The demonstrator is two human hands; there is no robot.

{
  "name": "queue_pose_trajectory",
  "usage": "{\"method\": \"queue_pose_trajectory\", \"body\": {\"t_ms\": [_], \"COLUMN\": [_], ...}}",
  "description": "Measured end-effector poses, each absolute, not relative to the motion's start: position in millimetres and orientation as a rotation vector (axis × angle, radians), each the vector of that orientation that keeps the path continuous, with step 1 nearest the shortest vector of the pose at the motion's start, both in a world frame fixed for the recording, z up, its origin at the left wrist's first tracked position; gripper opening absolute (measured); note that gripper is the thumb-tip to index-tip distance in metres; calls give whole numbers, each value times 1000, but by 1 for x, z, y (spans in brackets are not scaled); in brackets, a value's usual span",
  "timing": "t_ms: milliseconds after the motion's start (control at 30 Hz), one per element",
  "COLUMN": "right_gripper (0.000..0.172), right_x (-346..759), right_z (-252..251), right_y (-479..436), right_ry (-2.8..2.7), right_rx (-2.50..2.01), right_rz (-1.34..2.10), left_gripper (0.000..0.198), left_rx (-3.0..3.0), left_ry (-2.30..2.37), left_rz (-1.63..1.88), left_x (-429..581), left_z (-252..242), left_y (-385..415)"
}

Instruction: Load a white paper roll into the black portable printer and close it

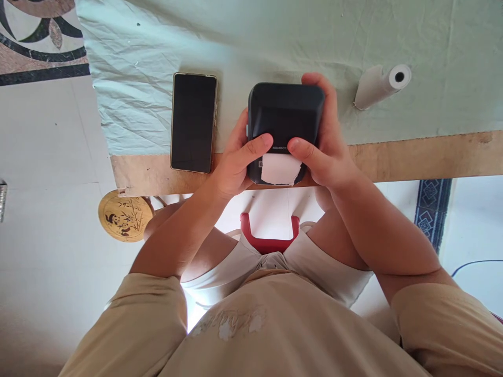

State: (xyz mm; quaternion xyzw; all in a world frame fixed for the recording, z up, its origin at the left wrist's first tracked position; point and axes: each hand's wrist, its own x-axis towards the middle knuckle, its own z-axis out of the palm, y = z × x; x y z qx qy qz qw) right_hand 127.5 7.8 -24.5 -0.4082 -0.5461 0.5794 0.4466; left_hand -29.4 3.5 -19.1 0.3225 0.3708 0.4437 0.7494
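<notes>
A black rounded device [286,115] is held up between both hands, over the table's near edge. A piece of white paper [280,169] with a torn edge sticks out at its near end. My left hand [241,154] grips the left side, thumb on the top face. Round the right side wraps my right hand [326,136], its thumb also on top and a fingertip showing at the far right corner. The fingers underneath are hidden.
A dark-screened phone [194,123] lies on the pale green cloth [275,42] left of the device. To the right is a white paper roll [381,86] with a loose end. A round wooden stool [126,215] stands below the table's wooden edge [428,157].
</notes>
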Motion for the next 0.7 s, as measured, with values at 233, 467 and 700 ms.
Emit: {"method": "queue_pose_trajectory", "body": {"t_ms": [233,467,700], "right_gripper": [75,77,78], "right_x": [128,128,128], "right_z": [-24,-24,-23], "right_y": [8,8,9], "right_ry": [-1354,-1329,-1306], "right_rx": [-973,-978,-979], "right_rz": [1451,1470,1483], "left_gripper": [39,35,36], "left_rx": [718,683,693], "left_ry": [854,791,800], "left_rz": [938,981,962], "left_x": [-31,-28,-29], "left_z": [-16,-16,-17], "left_y": [4,4,4]}}
